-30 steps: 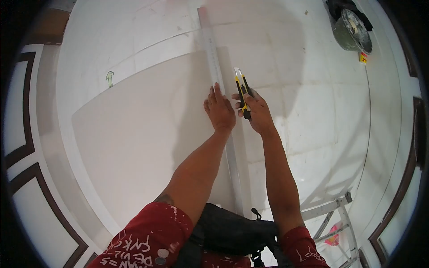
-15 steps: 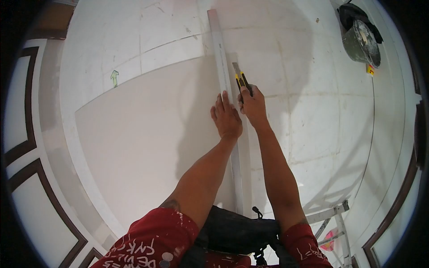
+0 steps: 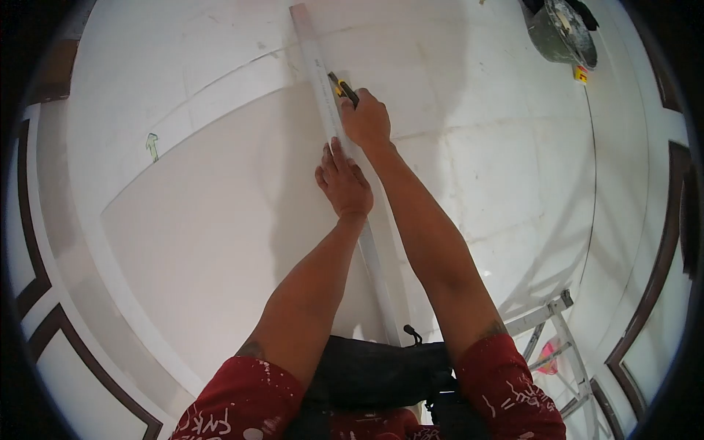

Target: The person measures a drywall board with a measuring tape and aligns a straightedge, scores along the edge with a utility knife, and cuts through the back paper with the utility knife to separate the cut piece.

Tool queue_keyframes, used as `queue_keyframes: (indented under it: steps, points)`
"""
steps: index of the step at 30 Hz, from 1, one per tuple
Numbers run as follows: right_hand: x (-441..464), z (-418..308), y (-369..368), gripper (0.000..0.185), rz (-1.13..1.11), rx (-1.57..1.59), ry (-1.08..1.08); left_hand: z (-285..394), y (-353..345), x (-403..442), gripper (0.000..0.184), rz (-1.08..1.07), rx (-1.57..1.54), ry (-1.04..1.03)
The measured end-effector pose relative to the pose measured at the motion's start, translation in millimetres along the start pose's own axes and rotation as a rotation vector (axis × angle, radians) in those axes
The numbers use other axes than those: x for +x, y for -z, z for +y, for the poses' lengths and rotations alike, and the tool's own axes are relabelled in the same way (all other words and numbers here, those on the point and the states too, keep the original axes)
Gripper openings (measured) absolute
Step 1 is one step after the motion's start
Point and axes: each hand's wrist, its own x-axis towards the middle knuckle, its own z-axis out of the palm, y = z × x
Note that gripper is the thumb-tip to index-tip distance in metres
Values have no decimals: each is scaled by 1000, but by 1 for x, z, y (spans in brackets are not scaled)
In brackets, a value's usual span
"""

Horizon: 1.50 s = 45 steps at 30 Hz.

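A long metal straightedge (image 3: 315, 73) lies lengthwise over a large pale board (image 3: 198, 198) on the tiled floor. Pressed on the straightedge is my left hand (image 3: 345, 183), fingers spread and pointing away from me. My right hand (image 3: 368, 121) is wrapped round a yellow and black utility knife (image 3: 345, 92), farther along the bar. The knife's blade points up and left, at the right edge of the straightedge near the board's far end. Part of the handle is hidden in my fingers.
A dark bucket (image 3: 554, 37) with white residue stands at the upper right, a small yellow and red item (image 3: 580, 74) beside it. An aluminium ladder (image 3: 539, 319) is at the lower right. A green arrow (image 3: 152, 147) marks the floor beyond the board. Dark-trimmed panels line both sides.
My right hand has brought the knife left, from beside the straightedge to its edge. My left hand stays on the bar. The whole view has shifted.
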Motion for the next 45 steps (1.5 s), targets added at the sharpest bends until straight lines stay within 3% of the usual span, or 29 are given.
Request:
queue_keyframes:
  steps: [5, 11, 14, 32, 35, 38, 41, 45]
  points:
    - [5, -11, -1, 33, -18, -100, -51, -2, -3, 2, 56, 18, 2, 7]
    - [2, -24, -4, 43, -46, -177, 102, 1, -1, 1, 54, 39, 1, 3]
    - [5, -31, -2, 50, -84, -235, 80, 0, -1, 1, 54, 30, -34, -4]
    - [-5, -35, -7, 38, -160, -363, 99, -15, -16, 2, 56, 28, 123, -43]
    - [-7, -34, -7, 62, -156, -353, 65, -16, -18, 0, 57, 33, 105, -55]
    - [-14, -32, -5, 63, -183, -330, 69, -19, -21, 2, 60, 13, 151, -61]
    - [-33, -31, -1, 42, -175, -330, 78, -20, -20, 5, 65, -52, 205, -39]
    - [-57, -23, 10, 48, -194, -344, 83, -14, -13, 4, 73, -52, 166, -45]
